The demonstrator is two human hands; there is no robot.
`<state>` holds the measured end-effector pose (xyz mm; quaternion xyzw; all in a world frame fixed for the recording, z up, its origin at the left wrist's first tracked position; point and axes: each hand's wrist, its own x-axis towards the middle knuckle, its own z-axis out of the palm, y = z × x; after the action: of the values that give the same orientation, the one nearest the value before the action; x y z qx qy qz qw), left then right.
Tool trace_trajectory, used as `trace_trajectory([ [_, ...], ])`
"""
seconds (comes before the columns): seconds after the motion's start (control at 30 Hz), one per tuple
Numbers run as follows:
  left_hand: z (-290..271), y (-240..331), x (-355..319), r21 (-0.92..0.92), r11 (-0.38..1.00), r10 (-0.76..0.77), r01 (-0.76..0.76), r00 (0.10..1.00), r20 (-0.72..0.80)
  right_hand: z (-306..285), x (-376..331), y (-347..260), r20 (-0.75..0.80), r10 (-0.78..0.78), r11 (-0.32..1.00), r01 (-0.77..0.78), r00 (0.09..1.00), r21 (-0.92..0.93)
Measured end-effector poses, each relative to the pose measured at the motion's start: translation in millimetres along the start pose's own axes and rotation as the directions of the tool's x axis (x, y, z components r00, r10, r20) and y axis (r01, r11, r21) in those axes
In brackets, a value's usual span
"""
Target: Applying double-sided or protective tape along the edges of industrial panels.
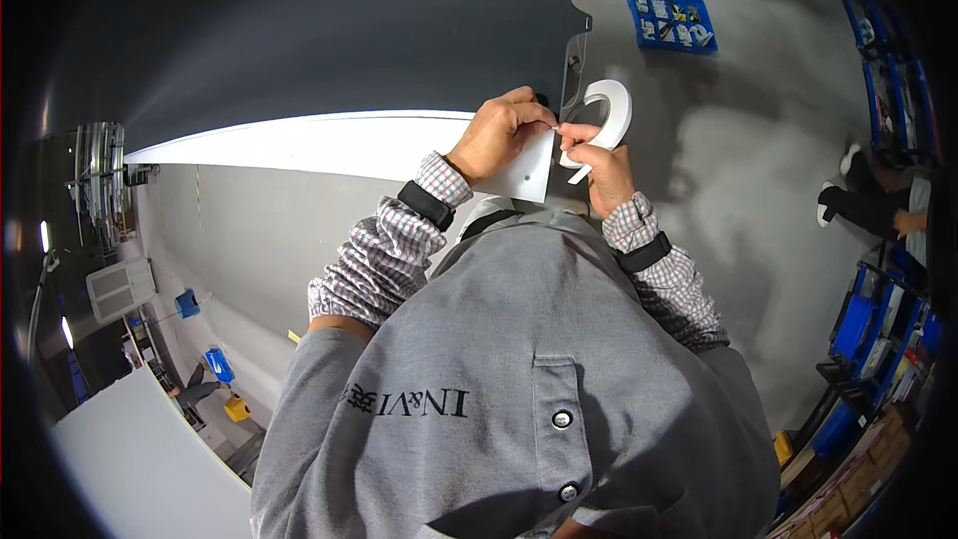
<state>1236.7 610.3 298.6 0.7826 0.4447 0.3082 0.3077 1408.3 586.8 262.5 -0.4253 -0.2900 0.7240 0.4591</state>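
Observation:
A long white panel strip (389, 145) runs along the near edge of a large dark grey panel (339, 35). My left hand (499, 140) lies over the white strip's right end, its thumb and finger pinched together at the edge. What they pinch is too small to make out. In my right hand (607, 175) is a roll of white tape (621, 110), held upright with a short end sticking out below the fingers. The fingertips of both hands meet at the white strip's corner. A small hole shows near that corner.
On the grey floor beyond my right hand stands a blue divided tray (672, 22) with small parts. Shelves with blue bins (866, 314) line the right side, where another person's legs (858, 208) show. A pale board (150, 449) is at lower left.

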Motion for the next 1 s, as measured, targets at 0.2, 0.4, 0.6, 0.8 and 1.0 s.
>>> trace_trajectory([
  [0.2,-2,-6,-2,0.005,1.000,0.022,-0.022,0.999,0.044,1,1,-1,0.008,-0.007,1.000,0.006,1.000,0.026],
  [0.4,-3,-1,0,-0.048,0.999,-0.012,0.012,1.000,0.010,1,1,-1,0.012,0.014,1.000,-0.014,1.000,0.024],
  [0.6,-4,3,5,0.032,0.999,-0.013,0.011,0.999,0.039,2,0,-1,0.007,0.004,1.000,-0.004,1.000,0.023],
  [0.8,-3,10,14,0.146,0.989,-0.019,0.013,0.999,0.038,0,2,-2,-0.014,0.011,1.000,-0.011,1.000,-0.011],
  [1.0,0,6,13,0.078,0.997,-0.024,0.023,1.000,0.018,-2,4,0,0.034,-0.015,0.999,0.016,0.999,-0.042],
])
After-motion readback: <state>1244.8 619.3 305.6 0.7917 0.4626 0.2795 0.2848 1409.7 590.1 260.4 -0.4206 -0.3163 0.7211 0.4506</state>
